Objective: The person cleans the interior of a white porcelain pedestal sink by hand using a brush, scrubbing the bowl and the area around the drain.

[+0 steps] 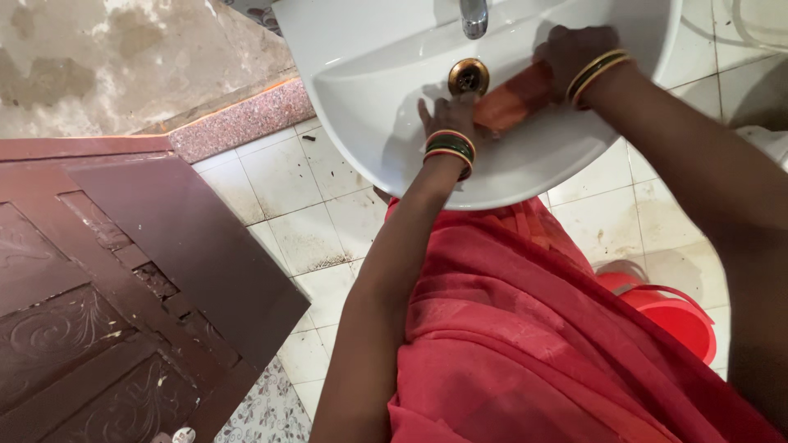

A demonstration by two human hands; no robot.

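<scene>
I look down into a white wash basin [386, 156] with a brass drain [469, 76] and a metal tap [474, 16]. An orange cloth [517, 97] lies stretched inside the bowl between my hands. My left hand [450, 113], bangles at its wrist, grips the cloth's near end just below the drain. My right hand [574, 51], with gold bangles, is closed on the cloth's far end at the basin's upper right.
A dark brown wooden door [123, 279] stands open at the left. White floor tiles [320, 230] lie below the basin. A red bucket [673, 316] sits on the floor at the right, partly behind my red garment [525, 344].
</scene>
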